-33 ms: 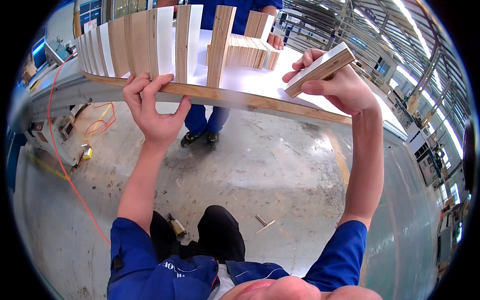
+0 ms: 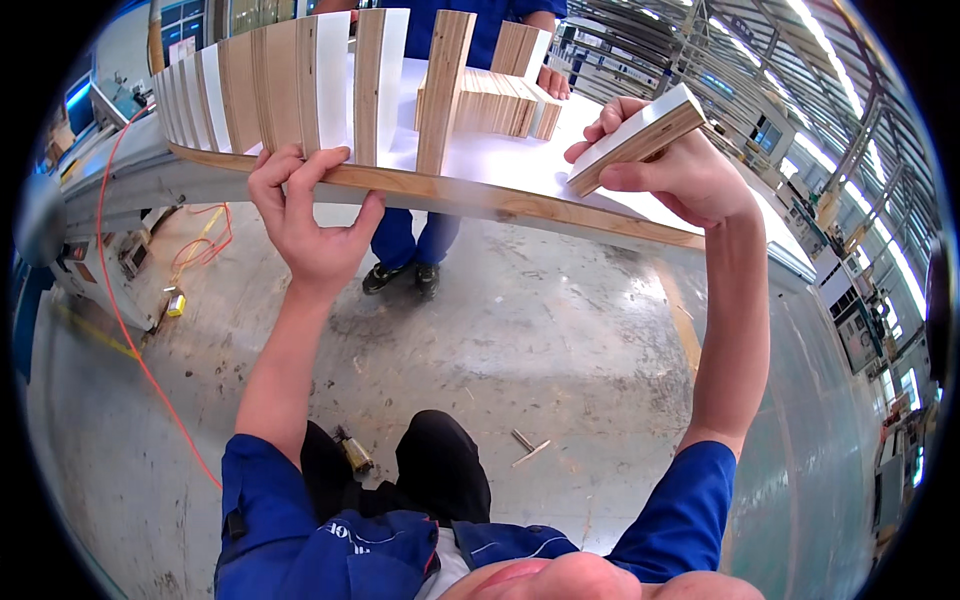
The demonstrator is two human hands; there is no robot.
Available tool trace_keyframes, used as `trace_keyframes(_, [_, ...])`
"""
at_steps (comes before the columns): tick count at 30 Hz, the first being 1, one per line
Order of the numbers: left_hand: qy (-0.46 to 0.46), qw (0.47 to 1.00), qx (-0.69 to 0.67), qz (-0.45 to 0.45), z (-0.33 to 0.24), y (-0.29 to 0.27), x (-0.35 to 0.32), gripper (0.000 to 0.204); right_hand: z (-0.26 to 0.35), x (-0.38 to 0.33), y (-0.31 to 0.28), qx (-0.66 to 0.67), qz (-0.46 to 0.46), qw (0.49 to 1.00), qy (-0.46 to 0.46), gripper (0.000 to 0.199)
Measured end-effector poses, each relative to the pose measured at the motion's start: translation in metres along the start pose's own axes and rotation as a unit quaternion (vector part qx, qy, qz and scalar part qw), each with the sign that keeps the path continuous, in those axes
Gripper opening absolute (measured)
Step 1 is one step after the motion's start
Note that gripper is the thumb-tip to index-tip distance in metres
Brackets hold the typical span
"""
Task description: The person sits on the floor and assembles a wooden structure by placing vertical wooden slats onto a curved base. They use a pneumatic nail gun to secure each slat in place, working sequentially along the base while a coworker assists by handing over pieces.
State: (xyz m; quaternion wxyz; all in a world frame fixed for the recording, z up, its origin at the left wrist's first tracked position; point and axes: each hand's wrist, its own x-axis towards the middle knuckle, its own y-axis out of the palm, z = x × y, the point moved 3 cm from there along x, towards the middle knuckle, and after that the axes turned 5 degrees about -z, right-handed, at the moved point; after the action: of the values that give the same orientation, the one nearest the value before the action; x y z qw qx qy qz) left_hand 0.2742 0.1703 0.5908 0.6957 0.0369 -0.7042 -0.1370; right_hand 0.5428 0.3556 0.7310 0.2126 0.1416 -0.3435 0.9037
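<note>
1. Bright overall; long white strip lights (image 2: 826, 50) glare overhead at right.
2. Smooth white flat board (image 2: 500, 165) nearly washed out; pale sheen on scuffed grey concrete floor (image 2: 630, 270).
3. Shadows soft.
4. Heavy fisheye bending, black corners.
5. Hazy smear below board's front edge; far-right grey machinery (image 2: 855, 335) seems soft, hard to tell.

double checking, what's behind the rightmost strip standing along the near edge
Behind that strip: a packed row of wooden blocks and, farther back, someone's blue clothing. Whatever it directly covers can't be seen.

The right grip (image 2: 695, 180) holds a block (image 2: 642, 137) (white-faced).
</note>
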Motion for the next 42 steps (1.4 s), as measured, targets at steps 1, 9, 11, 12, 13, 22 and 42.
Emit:
trace_keyframes(1, [0.0,1.0,0.002,0.0,0.001,-0.001,0.0,0.057,0.002,0.004,0.003,-0.027,0.009,1.0,0.003,0.043])
trace_keyframes(9, [-0.001,1.0,-0.003,-0.005,0.002,-0.001,0.0,0.057,0.002,0.026,0.033,-0.027,-0.013,0.999,0.015,0.064])
trace_keyframes(11, [0.0,1.0,-0.002,-0.006,0.002,-0.002,0.0,0.057,0.002,0.028,0.041,-0.045,-0.036,0.998,-0.001,0.066])
trace_keyframes(12, [0.001,1.0,-0.002,-0.009,0.001,-0.001,0.001,0.057,0.002,0.029,0.045,-0.05,-0.047,0.998,-0.007,0.066])
trace_keyframes(13, [0.004,1.0,0.0,-0.011,0.001,-0.001,0.002,0.057,0.002,0.03,0.05,-0.052,-0.058,0.997,-0.015,0.066])
trace_keyframes(22, [0.008,1.0,0.003,-0.009,0.003,-0.002,0.001,0.057,0.013,0.019,0.059,-0.109,-0.065,0.992,-0.021,0.06])
trace_keyframes(42, [0.011,1.0,0.012,-0.016,0.004,-0.001,0.001,0.057,0.016,0.027,0.074,-0.246,-0.031,0.969,0.016,0.059])
